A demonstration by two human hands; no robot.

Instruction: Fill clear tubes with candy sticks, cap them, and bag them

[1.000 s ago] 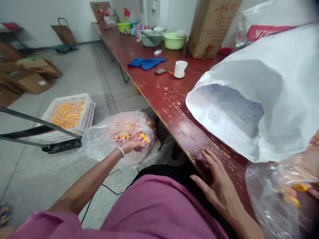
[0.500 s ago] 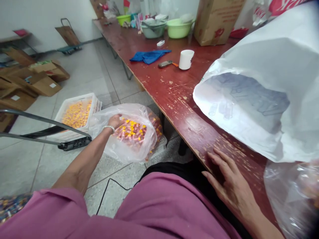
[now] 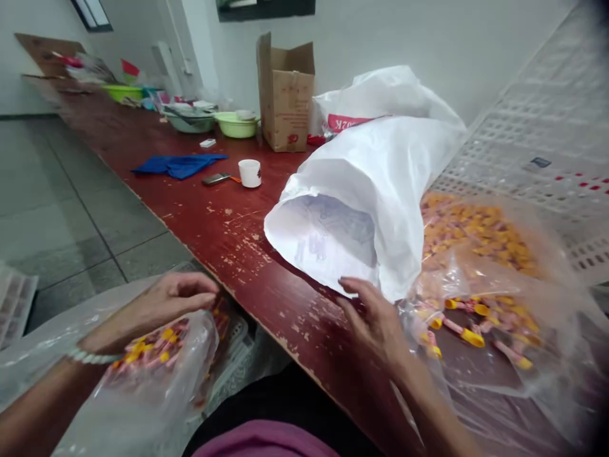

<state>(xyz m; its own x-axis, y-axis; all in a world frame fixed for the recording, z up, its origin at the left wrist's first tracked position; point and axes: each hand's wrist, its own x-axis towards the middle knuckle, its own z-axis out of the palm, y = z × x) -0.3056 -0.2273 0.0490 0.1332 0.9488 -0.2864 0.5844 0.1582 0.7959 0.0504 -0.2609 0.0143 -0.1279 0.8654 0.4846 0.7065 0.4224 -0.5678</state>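
Observation:
My left hand (image 3: pixel 176 298) hovers beside the table edge, above an open clear plastic bag (image 3: pixel 200 343) on the floor side. Its fingers are loosely curled, thumb apart, and no object shows in them. Small pink pieces with yellow caps (image 3: pixel 157 349) fill that bag. My right hand (image 3: pixel 375 324) is over the red table, fingers apart, at the lower rim of a white sack (image 3: pixel 375 171). Whether the fingertips touch the rim I cannot tell. The sack lies on its side, mouth facing me, with faint shapes inside. Right of it, more capped pieces (image 3: pixel 469 333) lie in and under clear plastic.
The worn red table (image 3: pixel 223 235) carries a white mug (image 3: pixel 250 172), a phone-like device (image 3: pixel 216 179), a blue cloth (image 3: pixel 181 165), a cardboard box (image 3: pixel 288 108) and green basins (image 3: pixel 236 125). A white perforated crate (image 3: pixel 537 146) stands tilted at right. Another white crate (image 3: pixel 16 298) sits at far left.
My view has turned right. My left hand has come up from the pieces in the floor bag toward the table edge. My right hand has left the table edge for the sack's mouth.

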